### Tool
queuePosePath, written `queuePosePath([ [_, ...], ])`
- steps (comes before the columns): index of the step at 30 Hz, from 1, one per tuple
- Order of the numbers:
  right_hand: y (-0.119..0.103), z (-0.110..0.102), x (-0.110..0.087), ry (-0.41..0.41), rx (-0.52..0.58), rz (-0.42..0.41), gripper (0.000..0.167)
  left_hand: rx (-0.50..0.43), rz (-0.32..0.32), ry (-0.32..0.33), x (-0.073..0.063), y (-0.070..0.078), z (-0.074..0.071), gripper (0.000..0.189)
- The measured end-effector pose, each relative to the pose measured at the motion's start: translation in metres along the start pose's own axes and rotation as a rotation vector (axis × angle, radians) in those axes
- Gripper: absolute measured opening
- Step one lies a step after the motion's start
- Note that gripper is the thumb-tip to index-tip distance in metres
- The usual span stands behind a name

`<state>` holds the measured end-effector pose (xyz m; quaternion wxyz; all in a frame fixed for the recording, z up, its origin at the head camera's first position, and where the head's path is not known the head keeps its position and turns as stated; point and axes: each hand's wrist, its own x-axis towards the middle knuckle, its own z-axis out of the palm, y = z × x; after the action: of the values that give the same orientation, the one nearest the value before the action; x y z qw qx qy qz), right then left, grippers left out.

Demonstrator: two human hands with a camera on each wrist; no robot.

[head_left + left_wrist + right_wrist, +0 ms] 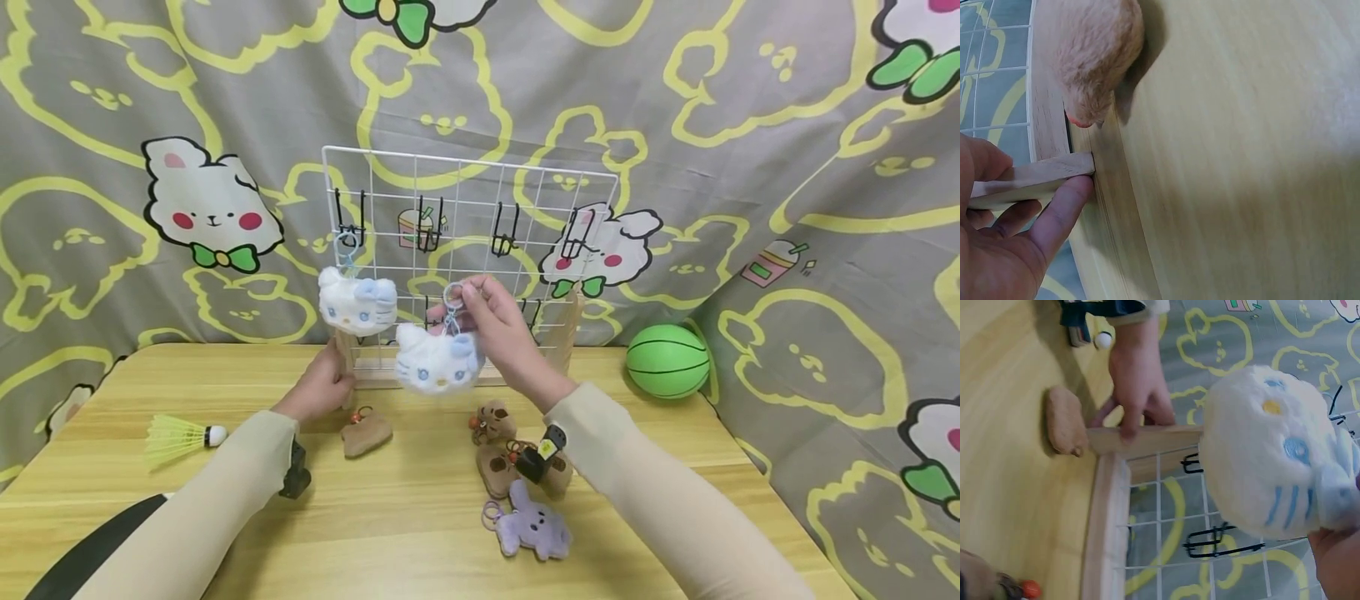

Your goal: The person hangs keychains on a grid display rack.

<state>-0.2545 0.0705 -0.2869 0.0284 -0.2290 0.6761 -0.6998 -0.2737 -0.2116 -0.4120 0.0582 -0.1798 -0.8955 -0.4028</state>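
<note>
My right hand (504,323) pinches the ring of a white plush cat keychain (438,363) with a blue bow, holding it in front of the wire grid rack (480,268). In the right wrist view this plush (1254,456) hides part of the grid. A matching white plush keychain (357,302) hangs by its ring from the rack's upper left hook. My left hand (321,385) grips the left wooden foot (1035,178) of the rack between thumb and fingers. Close to that foot lies a brown plush keychain (366,434) on the table.
Several black hooks (505,232) sit on the grid. Brown plush keychains (495,468) and a purple rabbit keychain (536,525) lie at the table's right middle. A yellow shuttlecock (180,439) is at left, a green ball (667,362) at far right. A patterned curtain (480,83) hangs behind.
</note>
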Motion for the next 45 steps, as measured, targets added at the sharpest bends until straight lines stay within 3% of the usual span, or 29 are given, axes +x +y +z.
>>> queuePosePath([
  [8, -0.008, 0.009, 0.018, 0.097, -0.072, -0.145, 0.028, -0.01, 0.004, -0.004, 0.0, -0.001, 0.0, 0.071],
  [15, -0.016, 0.019, 0.031, 0.09, -0.139, -0.241, 0.027, -0.026, 0.005, -0.01, 0.0, 0.0, 0.0, 0.071],
  [30, -0.014, 0.019, 0.054, 0.142, -0.202, -0.158, 0.033, -0.031, -0.02, -0.037, 0.003, -0.002, -0.001, 0.075],
  [45, -0.006, 0.016, 0.062, 0.126, -0.208, -0.167, 0.027, 0.038, -0.027, -0.039, -0.001, -0.003, -0.004, 0.071],
])
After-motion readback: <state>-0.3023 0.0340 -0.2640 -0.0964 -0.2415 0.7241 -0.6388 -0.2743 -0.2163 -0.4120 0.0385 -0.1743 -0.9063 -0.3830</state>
